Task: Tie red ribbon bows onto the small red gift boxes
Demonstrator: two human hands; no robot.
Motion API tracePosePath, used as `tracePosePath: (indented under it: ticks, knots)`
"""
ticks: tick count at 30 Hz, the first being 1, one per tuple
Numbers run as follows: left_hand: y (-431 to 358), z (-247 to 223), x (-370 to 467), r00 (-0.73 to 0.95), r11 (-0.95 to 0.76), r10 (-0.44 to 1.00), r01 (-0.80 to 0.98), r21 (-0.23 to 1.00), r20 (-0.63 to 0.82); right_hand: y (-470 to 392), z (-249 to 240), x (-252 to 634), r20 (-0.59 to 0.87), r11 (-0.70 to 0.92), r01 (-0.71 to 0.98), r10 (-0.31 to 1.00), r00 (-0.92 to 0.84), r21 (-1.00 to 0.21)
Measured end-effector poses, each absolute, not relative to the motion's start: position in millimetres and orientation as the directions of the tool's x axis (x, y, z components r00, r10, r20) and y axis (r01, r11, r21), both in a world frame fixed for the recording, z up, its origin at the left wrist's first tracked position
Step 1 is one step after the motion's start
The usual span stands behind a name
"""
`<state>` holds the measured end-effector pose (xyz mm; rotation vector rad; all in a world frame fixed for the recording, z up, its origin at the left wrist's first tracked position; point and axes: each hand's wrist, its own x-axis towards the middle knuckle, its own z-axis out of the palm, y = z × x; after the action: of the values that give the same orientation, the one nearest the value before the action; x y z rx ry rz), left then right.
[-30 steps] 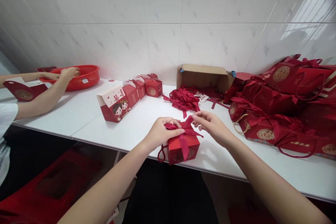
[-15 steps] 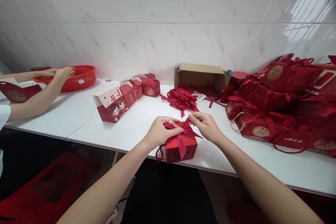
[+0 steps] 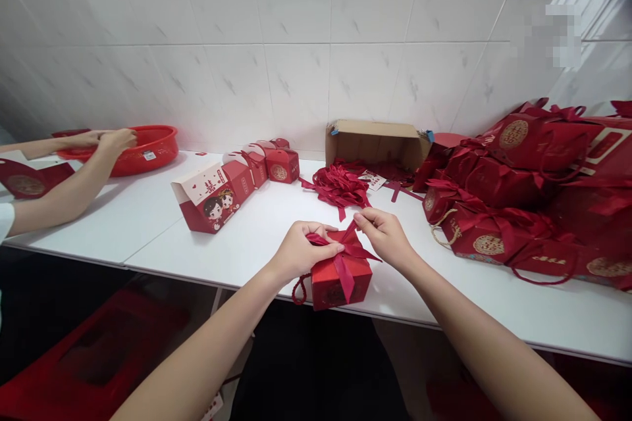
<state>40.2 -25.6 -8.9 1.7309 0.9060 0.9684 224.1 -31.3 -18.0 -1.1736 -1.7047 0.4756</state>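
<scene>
A small red box point(image 3: 340, 281) sits at the table's front edge, with a dark red ribbon point(image 3: 344, 270) tied around its top and a twisted cord loop at its left side. My left hand point(image 3: 305, 250) pinches the ribbon at the knot, its thumb lying over the top of the box. Between the thumb and fingers of my right hand point(image 3: 378, 230) is a raised end of the same ribbon, at the box's upper right.
Beyond the box lie a ribbon heap point(image 3: 340, 187) and an open cardboard carton point(image 3: 378, 135). Red boxes point(image 3: 212, 200) line up on the left; stacked gift boxes point(image 3: 513, 210) fill the right. Another person's hands point(image 3: 116, 141) are over a red basin point(image 3: 158, 154).
The view has shifted very slightly. Both my hands keep their hold on the ribbon, with almost no visible movement.
</scene>
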Motion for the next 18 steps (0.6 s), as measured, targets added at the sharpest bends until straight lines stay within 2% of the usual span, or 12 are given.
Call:
tracePosePath:
  ticks: [4,8,11,15,17,18]
  knots:
    - [-25,-9,38,0.423,-0.302,0.881,0.159,0.940,0.212,-29,-22,225,0.460,0.428,0.441,0.887,-0.036,-0.789]
    - [-24,-10,34,0.431,-0.282,0.878,0.119,0.952,0.206,-30,-27,227,0.371,0.377,0.314,0.925,-0.082,-0.871]
    - [-25,-13,29,0.455,-0.278,0.858,0.016,0.961,0.240,-35,-30,230,0.309,0.331,0.241,0.943,-0.126,-0.912]
    - [-25,-21,14,0.465,-0.330,0.799,-0.194,0.924,0.383,-48,-40,240,0.272,0.285,0.152,0.957,-0.102,-0.946]
    - [-22,-29,1,0.413,-0.349,0.822,-0.179,0.920,0.392,-54,-49,248,0.277,0.304,0.108,0.938,-0.207,-0.947]
    - [-19,-35,-6,0.371,-0.360,0.851,-0.105,0.927,0.373,-56,-53,252,0.289,0.326,0.089,0.913,-0.289,-0.941]
